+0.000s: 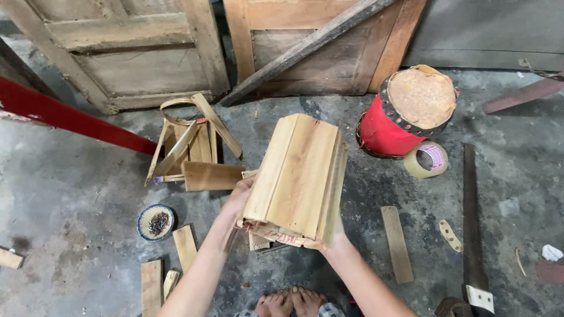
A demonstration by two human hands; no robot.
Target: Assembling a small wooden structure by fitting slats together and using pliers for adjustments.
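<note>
Above the concrete floor [70, 176] at scene centre, between both hands, left hand [239, 196] and right hand [333, 235] clasped on the near end of a stiff, seemingly light wooden-slat bundle [299, 176], best gripped by its sides.

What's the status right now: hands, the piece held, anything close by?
Left hand and right hand both shut on wooden slat shell, held above concrete floor. Bowl of nails left, red drum and tape roll right, none touching.
</note>
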